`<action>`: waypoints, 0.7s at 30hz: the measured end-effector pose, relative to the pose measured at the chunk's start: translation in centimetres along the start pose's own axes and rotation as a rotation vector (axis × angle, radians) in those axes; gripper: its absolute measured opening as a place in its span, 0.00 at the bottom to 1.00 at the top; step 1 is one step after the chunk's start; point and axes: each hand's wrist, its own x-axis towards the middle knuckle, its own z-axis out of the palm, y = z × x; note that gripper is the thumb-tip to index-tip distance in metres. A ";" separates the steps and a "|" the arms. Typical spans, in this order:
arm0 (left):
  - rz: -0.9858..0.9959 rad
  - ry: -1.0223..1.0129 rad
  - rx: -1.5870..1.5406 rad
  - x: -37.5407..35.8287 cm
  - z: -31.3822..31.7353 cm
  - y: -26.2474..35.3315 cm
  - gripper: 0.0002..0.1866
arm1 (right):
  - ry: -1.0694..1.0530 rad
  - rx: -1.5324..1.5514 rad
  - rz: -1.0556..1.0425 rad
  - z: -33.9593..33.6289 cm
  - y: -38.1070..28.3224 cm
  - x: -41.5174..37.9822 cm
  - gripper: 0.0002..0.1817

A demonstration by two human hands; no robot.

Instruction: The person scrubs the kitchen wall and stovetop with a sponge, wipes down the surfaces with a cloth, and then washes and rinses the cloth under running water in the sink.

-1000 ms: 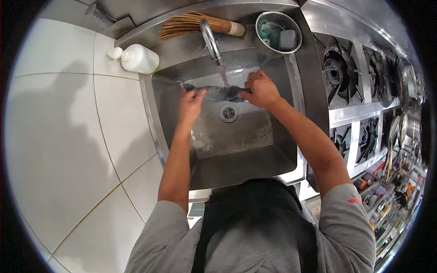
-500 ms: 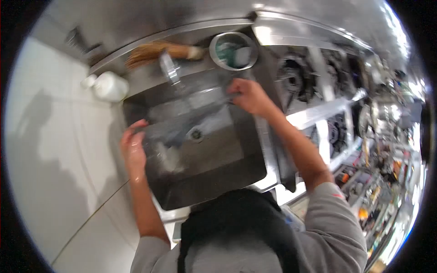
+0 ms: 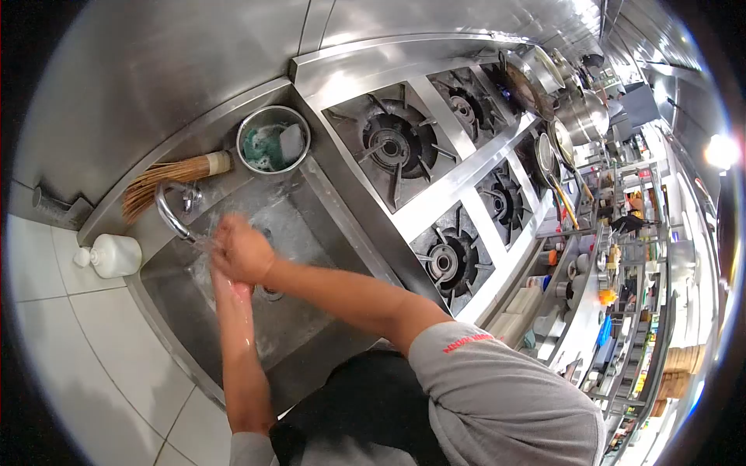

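In the sink (image 3: 167, 287), my two hands meet under the curved tap (image 3: 172, 213), close to its spout. My right hand (image 3: 247, 252) crosses from the right and wraps over my left hand (image 3: 225, 273), its fingers curled and smeared by motion. My left forearm comes up from below, wet and shiny. My right hand mostly covers the left hand's fingers, so their pose is hidden. A splash of water shows at the spout.
A metal bowl (image 3: 298, 164) with green scouring material and suds stands on the sink's back ledge. Beside it lie a straw brush (image 3: 159, 182) and, further left, a white pump bottle (image 3: 116, 256). A gas stove (image 3: 392, 147) adjoins on the right; pans (image 3: 528, 85) stand beyond.
My hands were apart over the sink, the right one closed at the far side around a blurred item, the left near the left rim. Now they are together at the tap. The view has turned.
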 end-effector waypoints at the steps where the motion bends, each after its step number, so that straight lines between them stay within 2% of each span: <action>1: 0.083 -0.066 0.028 1.3 -2.8 -0.6 0.23 | -0.014 0.011 -0.074 0.5 -0.3 -0.9 0.14; 2: 0.168 -0.131 0.057 3.0 -5.3 -1.2 0.22 | -0.028 0.023 -0.149 1.0 -0.5 -1.7 0.15; 3: 0.103 -0.300 0.026 5.4 -7.7 -1.7 0.22 | -0.041 0.034 -0.225 1.3 -0.7 -2.1 0.16; 4: 0.034 -0.466 -0.001 6.4 -7.3 -1.3 0.22 | -0.052 0.048 -0.297 1.3 -0.9 -2.2 0.16; 5: 0.031 -0.223 0.021 5.8 -7.5 -2.0 0.21 | -0.064 -0.056 -0.174 0.8 -0.3 -1.1 0.16; 6: 0.022 0.020 0.040 3.6 -4.4 -1.7 0.21 | -0.080 -0.157 -0.050 -0.4 0.4 0.9 0.16; 7: -0.033 0.003 0.002 3.6 -5.1 -1.7 0.21 | -0.098 -0.259 0.071 -1.2 0.7 1.9 0.16; 8: -0.090 -0.019 -0.034 3.7 -5.9 -1.6 0.21 | -0.088 -0.169 0.168 -1.2 0.0 1.3 0.16; 11: -0.157 -0.197 -0.140 4.2 -4.9 -1.3 0.24 | 0.017 -0.066 -0.369 0.0 -0.9 -2.3 0.17; 12: -0.165 -0.263 -0.167 3.6 -4.0 -0.9 0.26 | 0.104 0.046 -0.371 0.6 0.5 -1.8 0.20; 13: -0.176 -0.326 -0.190 2.5 -2.8 -0.3 0.29 | 0.060 -0.069 -0.179 0.6 1.4 -0.7 0.21; 14: -0.178 0.224 0.061 -1.3 4.7 1.3 0.31 | 0.014 -0.183 0.008 0.1 2.3 1.2 0.22; 15: -0.313 0.150 0.051 0.4 2.2 0.4 0.29 | -0.031 -0.299 0.194 -0.5 3.4 3.3 0.23; 16: -0.343 0.107 0.129 1.3 1.2 0.1 0.27 | -0.233 0.145 0.542 -1.6 5.0 5.1 0.33; 17: -0.373 0.063 0.205 2.0 0.6 0.1 0.26 | -0.318 0.455 0.648 -2.4 4.7 4.7 0.36; 19: -0.326 0.073 0.093 4.2 0.1 1.0 0.24 | -0.496 1.075 0.841 -4.5 3.2 3.5 0.45; 20: -0.296 0.092 0.035 5.1 -0.5 1.7 0.23 | -0.627 1.267 0.670 -4.7 3.1 2.5 0.56; 21: -0.268 0.091 0.040 4.7 0.0 3.1 0.21 | -0.616 1.021 0.634 -5.7 2.3 1.4 0.57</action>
